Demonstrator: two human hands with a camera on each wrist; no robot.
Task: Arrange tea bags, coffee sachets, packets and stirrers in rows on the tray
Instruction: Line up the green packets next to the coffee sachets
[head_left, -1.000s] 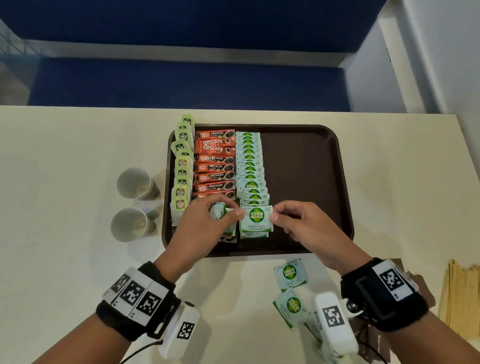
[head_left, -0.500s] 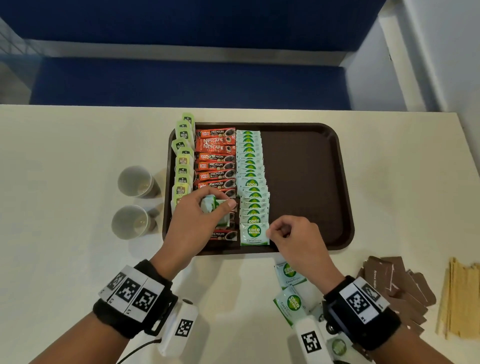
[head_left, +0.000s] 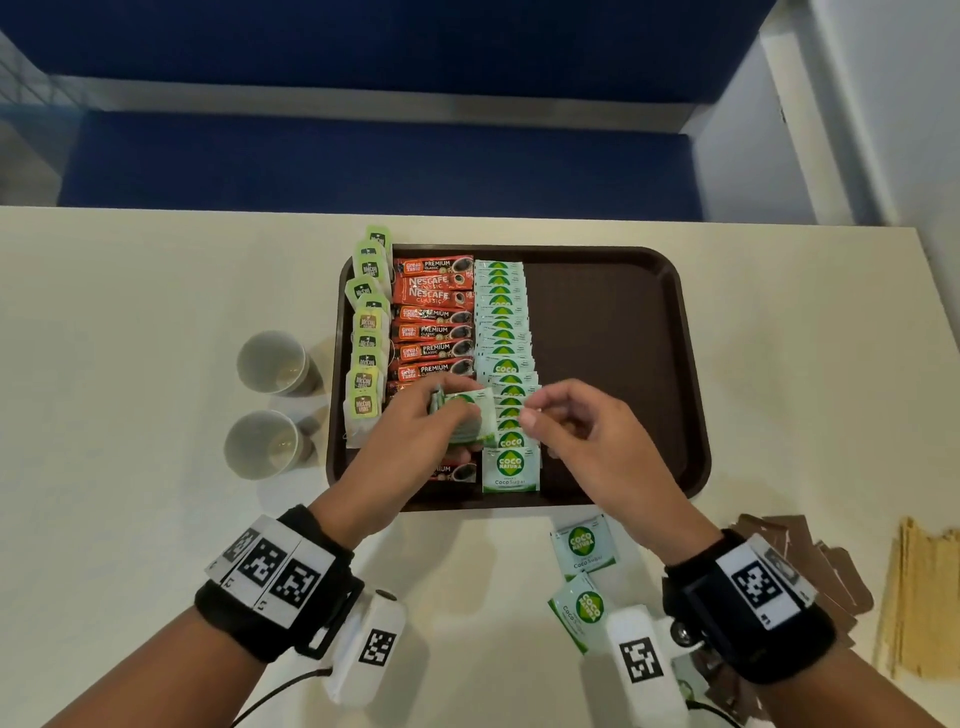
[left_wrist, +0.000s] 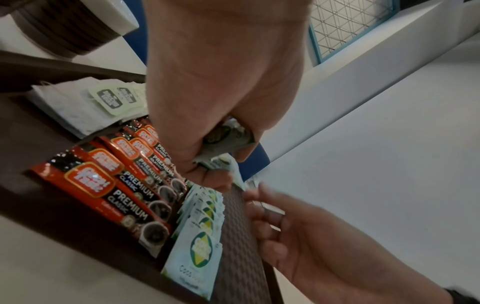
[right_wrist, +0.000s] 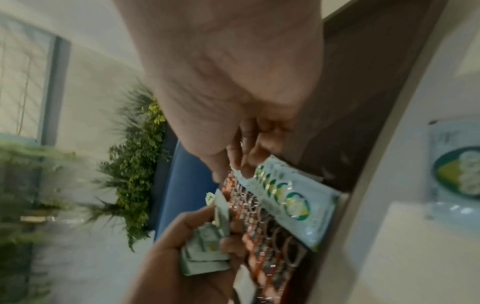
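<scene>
A brown tray holds a column of tea bags, a column of red coffee sachets and an overlapping row of green-and-white Coco Sugar packets. The row's nearest packet lies flat by the tray's front rim. My left hand hovers over the sachets and grips a small stack of sugar packets, also seen from the wrist cameras. My right hand sits just right of that stack, thumb and forefinger close together, with nothing seen between them.
Two loose sugar packets lie on the table in front of the tray. Brown packets and wooden stirrers are at the right. Two paper cups stand left of the tray. The tray's right half is bare.
My right hand laid a sugar packet at the near end of the row, let go, and moved back up beside the stack in my left hand. The left hand barely moved.
</scene>
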